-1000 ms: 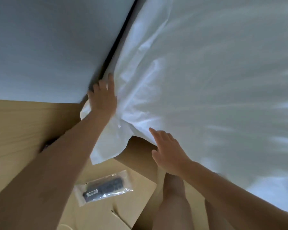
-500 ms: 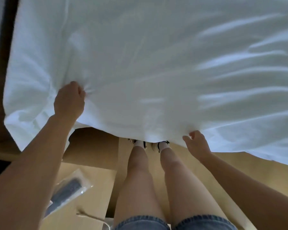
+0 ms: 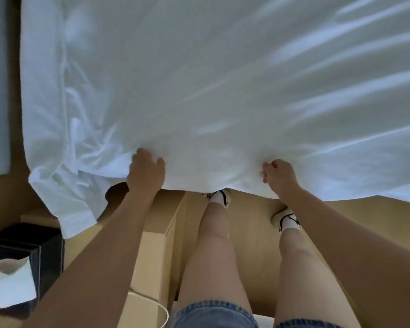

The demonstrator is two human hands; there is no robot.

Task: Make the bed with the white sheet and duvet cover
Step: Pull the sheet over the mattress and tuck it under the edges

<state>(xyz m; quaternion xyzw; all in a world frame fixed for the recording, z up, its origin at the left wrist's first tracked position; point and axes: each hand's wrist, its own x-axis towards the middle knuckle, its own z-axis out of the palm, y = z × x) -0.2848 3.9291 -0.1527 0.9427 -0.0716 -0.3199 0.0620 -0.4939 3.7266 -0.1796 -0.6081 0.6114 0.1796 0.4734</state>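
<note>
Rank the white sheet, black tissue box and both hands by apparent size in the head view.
1. white sheet.
2. black tissue box, though nearer the camera.
3. left hand and right hand: alike, so unranked.

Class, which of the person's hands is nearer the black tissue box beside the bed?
Left. The left hand grips the white sheet up and right of the black tissue box; the right hand grips it farther right.

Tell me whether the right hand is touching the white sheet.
Touching. In the head view the right hand grips the white sheet at its near edge, fingers curled into bunched fabric.
</note>
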